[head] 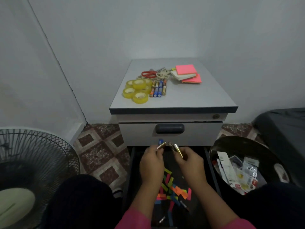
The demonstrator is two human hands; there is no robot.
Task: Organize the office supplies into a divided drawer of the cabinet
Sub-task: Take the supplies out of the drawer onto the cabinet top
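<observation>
Two hands, left hand point(151, 162), right hand point(189, 162), pinching blurred batteries point(178, 150), drawer point(208, 162) dark

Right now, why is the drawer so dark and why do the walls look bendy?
In the head view, the open drawer sits low in shade, so only the bright paper strips stand out; the cabinet top is evenly lit; the batteries held by the left hand and right hand look smeared; the wide-angle lens curves the wall edge.
</observation>
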